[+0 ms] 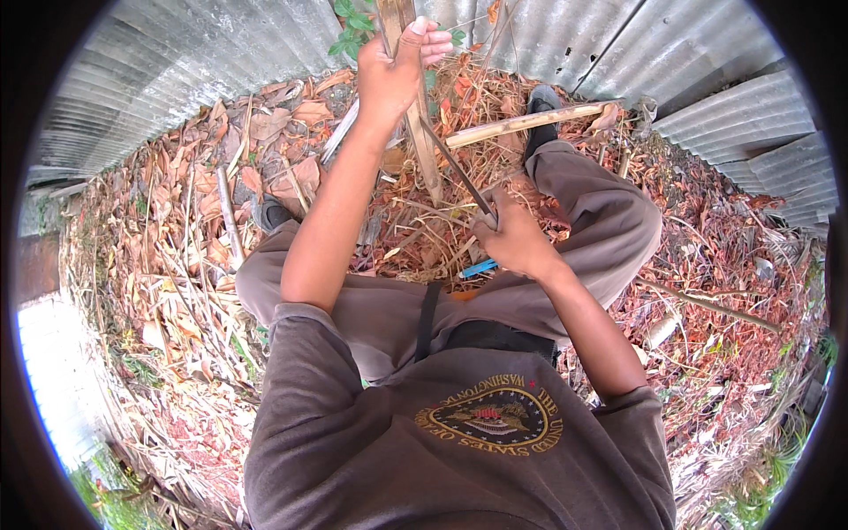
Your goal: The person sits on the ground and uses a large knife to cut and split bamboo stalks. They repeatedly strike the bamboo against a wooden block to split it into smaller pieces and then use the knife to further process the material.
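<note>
My left hand [395,71] is raised and closed around an upright pale wooden stick [426,150] near its top. My right hand [512,240] sits lower, gripping the handle of a long dark blade [455,166] whose edge rests against the stick about halfway up. I am squatting, knees apart in grey trousers, over ground covered in dry leaves. A second pale stick [521,124] lies across the litter beyond the blade, beside my right shoe [541,99].
Corrugated metal sheeting [177,62] fences the far side and the right [751,124]. Dry reddish leaves and twigs [177,265] cover the ground. A small blue object [478,268] lies between my knees. A thin branch [707,305] lies at right. Green leaves [353,22] sprout by the fence.
</note>
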`<state>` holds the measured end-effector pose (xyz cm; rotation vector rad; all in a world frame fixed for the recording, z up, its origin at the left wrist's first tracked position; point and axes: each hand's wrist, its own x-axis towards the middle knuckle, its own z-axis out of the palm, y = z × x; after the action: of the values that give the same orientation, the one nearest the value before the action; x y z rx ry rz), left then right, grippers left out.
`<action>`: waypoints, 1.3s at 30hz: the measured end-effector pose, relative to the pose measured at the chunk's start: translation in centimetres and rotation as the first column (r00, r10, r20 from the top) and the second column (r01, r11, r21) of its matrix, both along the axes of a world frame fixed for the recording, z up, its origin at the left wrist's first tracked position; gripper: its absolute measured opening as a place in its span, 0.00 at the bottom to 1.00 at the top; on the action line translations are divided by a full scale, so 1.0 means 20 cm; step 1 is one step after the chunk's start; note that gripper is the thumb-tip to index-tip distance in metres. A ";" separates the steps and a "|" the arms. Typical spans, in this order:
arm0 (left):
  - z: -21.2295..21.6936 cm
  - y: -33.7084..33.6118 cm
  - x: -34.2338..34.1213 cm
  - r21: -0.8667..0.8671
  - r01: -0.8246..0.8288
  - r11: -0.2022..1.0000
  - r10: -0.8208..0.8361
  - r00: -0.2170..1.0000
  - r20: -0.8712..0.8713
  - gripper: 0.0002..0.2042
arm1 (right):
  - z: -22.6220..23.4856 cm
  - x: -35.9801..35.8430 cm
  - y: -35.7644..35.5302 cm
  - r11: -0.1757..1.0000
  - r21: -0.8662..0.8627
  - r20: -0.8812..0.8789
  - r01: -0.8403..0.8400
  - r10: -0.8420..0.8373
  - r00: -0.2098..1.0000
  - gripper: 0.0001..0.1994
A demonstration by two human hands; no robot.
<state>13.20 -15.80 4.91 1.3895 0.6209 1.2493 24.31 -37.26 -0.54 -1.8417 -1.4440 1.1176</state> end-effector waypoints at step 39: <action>0.07 -0.30 -0.03 -0.254 -0.214 0.943 0.232 0.972 0.042 0.20 | -0.18 -0.04 0.20 0.982 0.187 0.298 0.026 -0.082 0.951 0.16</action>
<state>12.62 -21.73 6.23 1.0840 0.8730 1.3427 23.60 -33.30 -4.17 -1.9707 -1.5941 0.6690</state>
